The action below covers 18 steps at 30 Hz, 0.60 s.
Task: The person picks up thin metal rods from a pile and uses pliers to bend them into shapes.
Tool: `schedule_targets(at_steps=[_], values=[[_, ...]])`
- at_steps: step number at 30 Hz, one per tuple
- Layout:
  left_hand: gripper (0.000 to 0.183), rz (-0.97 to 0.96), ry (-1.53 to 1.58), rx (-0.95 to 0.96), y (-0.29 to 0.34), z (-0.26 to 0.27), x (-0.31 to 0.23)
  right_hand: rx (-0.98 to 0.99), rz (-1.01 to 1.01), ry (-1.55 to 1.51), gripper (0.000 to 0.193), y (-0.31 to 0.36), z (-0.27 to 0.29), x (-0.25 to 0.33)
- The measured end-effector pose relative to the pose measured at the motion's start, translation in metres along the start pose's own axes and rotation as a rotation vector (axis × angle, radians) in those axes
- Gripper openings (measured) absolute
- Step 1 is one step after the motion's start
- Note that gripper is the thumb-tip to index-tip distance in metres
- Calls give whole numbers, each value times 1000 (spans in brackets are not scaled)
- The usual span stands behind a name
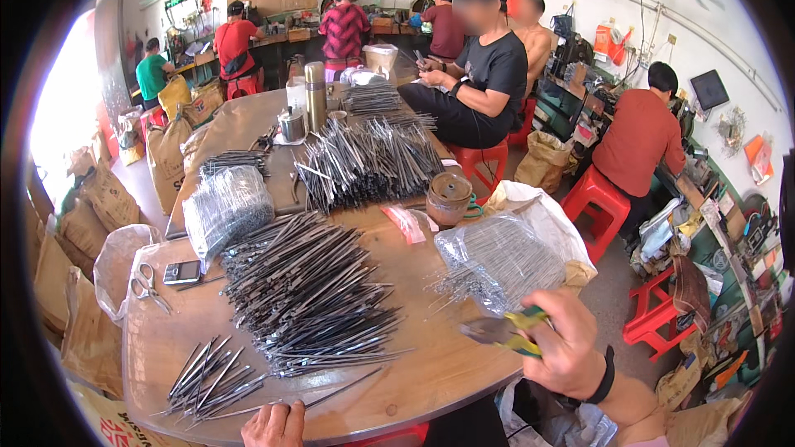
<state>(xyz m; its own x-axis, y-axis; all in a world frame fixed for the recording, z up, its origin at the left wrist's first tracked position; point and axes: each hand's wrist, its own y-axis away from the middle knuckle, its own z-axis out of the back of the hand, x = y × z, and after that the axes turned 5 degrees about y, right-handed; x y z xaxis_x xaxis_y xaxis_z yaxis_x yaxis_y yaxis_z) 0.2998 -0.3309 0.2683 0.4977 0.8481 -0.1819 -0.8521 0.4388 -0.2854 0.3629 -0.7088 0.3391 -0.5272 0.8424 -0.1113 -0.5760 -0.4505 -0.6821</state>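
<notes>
My right hand [567, 348] is closed around pliers with yellow-and-green handles [501, 333], raised over the right side of the table, jaws toward the left. At the front edge, my left hand [276, 426] has its fingers curled together at a long thin metal rod [344, 386]; its fingertips are partly hidden. A small loose bunch of dark rods [207, 381] lies just left of it. Beyond my left hand spreads a large heap of dark thin metal rods [302, 298]. A plastic bag of fine wire pieces [501, 257] lies beyond the pliers.
Scissors [149, 288] and a phone [182, 272] lie at the table's left. A second rod heap [368, 161], a brown pot [449, 199] and a steel flask [315, 98] stand farther back. A person in black [489, 62] sits beyond; a red stool [598, 203] stands right.
</notes>
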Motion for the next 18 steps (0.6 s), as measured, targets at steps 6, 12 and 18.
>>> schedule_targets(at_steps=[6, 12, 18], values=[[29, 108, 252, -180, 4, -9, 0, -287, -988, -984, 9, 39, -26, 0], [14, 1032, 1788, -73, 1, -16, -24, -441, -1705, -2053, 18, 112, -40, 18], [23, 1000, 2337, -4, -14, -49, -72, -134, -1524, -2273, 17, 86, -69, 70]])
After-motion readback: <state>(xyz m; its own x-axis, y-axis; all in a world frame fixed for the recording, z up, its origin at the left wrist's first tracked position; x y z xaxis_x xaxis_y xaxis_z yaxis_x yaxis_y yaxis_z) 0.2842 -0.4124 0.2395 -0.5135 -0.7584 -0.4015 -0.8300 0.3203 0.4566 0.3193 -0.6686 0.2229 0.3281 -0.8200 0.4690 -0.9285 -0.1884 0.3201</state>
